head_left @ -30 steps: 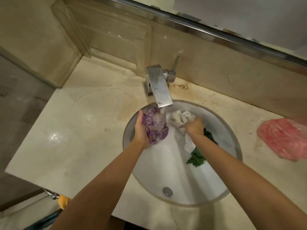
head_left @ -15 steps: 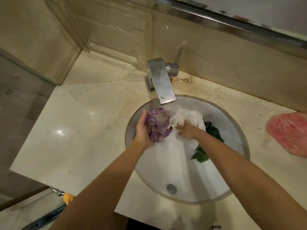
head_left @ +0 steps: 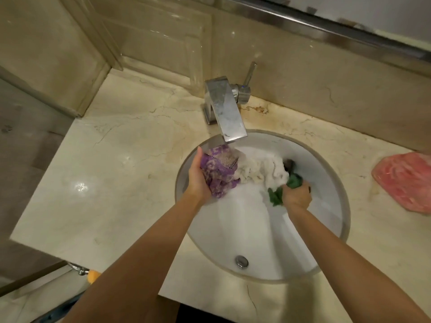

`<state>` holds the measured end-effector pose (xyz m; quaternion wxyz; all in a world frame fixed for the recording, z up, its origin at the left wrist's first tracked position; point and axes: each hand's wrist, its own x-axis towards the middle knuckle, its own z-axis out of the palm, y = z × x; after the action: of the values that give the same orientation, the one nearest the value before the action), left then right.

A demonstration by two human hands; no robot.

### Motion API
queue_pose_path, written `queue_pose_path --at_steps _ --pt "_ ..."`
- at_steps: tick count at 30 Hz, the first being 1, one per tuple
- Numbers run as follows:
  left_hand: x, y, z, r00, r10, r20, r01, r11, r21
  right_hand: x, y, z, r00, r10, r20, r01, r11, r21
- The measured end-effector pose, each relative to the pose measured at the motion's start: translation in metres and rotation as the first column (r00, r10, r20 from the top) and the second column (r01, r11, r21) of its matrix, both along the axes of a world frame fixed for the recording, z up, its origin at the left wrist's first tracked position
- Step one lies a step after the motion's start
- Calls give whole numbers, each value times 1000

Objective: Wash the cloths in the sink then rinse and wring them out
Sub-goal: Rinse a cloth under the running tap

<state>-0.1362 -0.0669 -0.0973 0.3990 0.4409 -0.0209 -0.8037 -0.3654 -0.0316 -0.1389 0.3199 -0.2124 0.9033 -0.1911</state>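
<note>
Washing/rinsing step, judging by layout: cloths bunched under the tap, nothing wrung out yet.

Counter [head_left: 105,183]: marble, carries the sink [head_left: 326,173]. A pink cloth [head_left: 405,180] lies on it well right of the sink, outside the wash.

Sink: drain [head_left: 241,261] at the near side. Tap [head_left: 227,113] overhangs the far rim; flow too faint to confirm.

White cloth [head_left: 263,170]: heaped in the sink just below the tap, between the other two, touching both.

Purple cloth [head_left: 218,173]: left of the white one, under the spout. Left hand [head_left: 197,180] grip curled around it, holding it up.

Green cloth [head_left: 283,191]: right of the white one. Right hand [head_left: 297,197] grip clenched on it, fingers wrapped round.

Next, my read: bring green under the spout, rub or squeeze, then twist each cloth. Needs both hands on one cloth, so one has to be put down first.

Versus half a second ago: right hand has left the white cloth and taken the green one. Left hand unchanged on purple.
</note>
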Motion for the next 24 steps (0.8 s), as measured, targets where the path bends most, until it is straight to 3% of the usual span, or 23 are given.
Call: queue_pose_path --at_steps 3,6,10,11,14,18,22,24 --pt "-1 -1 1 1000 -7 -7 7 1000 18 26 -5 15 972 175 -157 -202 965 -170" --pt "-2 -4 5 1000 -3 -31 4 1000 15 46 -5 14 860 480 -172 -499 862 -88" --pt "-1 -6 2 998 12 -57 -10 1000 26 52 1 9 716 669 -198 -698 696 -168" --pt "-1 -6 -1 998 16 -57 -15 999 33 53 0 7 649 721 -242 -758 641 -120" --pt "-6 -9 -3 997 35 -62 -33 999 27 57 -21 4 435 818 -376 -815 535 223" --pt "-9 -16 4 999 42 -30 -42 999 18 68 -58 -1 476 870 -131 -772 485 412" --pt "-17 -19 -8 996 14 85 -10 999 -47 63 -71 -17 347 938 5 -776 285 562" --pt "-22 -20 -10 995 72 63 -72 997 -9 61 -74 -25 307 951 48 -775 221 592"
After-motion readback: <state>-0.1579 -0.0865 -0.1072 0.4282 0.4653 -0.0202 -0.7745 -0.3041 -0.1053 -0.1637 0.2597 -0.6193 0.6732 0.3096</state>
